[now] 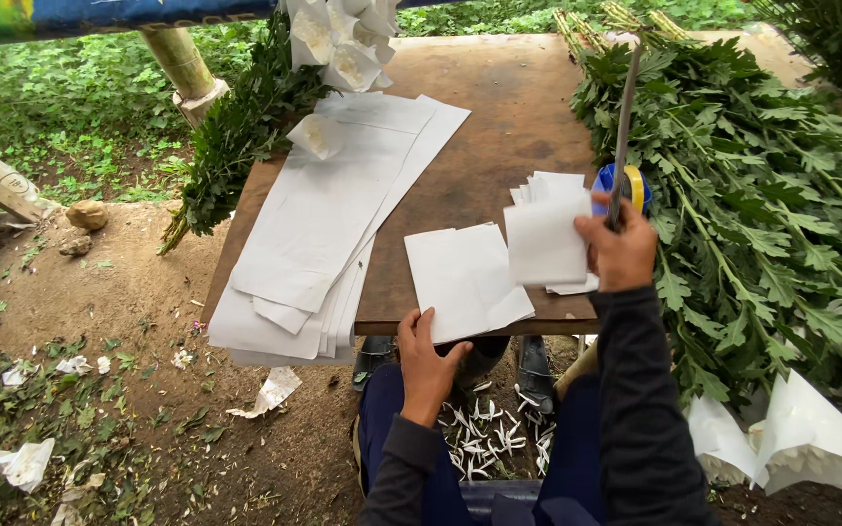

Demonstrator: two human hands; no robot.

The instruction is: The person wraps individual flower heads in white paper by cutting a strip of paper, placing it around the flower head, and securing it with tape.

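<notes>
While I look down from the head camera, the far left shows bare packed dirt littered with crumpled paper scraps (24, 462) and a pale stone (87, 214). Next comes a bundle of dark, feathery green stems (231, 136) lying across the left corner of the rough brown wooden table (499, 127), with white paper-wrapped flower heads (343, 39) at its upper end. Beside it, long, smooth white paper sheets (314, 224) lie fanned in a loose stack that overhangs the table's near edge. My left hand (425, 365) rests at that near edge, fingers curled together and thumb out, touching the lower edge of a small stack of white rectangular sheets (460, 278). Farther right, my right hand (619, 251), in a dark sleeve, pinches a few smaller white paper squares (546, 234) against its thumb while the fingers close round a long, thin, grey blade (624, 127) that points up and away. Just behind that hand sits a blue and yellow tape roll (626, 185). On the right, leafy serrated flower stems (762, 205) pile thickly, with white paper cones (801, 438) at the bottom corner.
</notes>
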